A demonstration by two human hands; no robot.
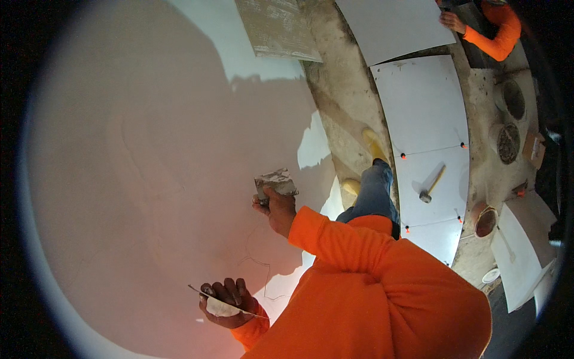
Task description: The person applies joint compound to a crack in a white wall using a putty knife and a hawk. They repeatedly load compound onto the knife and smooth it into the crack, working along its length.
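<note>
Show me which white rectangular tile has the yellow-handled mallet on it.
The white tile between two pairs of orange-black clips; only it bears the mallet.

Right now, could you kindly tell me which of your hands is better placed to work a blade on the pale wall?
Probably the right hand: it grips a flat, smeared blade, held out in front of the pale wall. The left hand is occupied with a thin plate that seems to carry something white.

Free gap between hands (282, 213), open leftward — mallet (425, 196) on white panel (421, 113)
</note>
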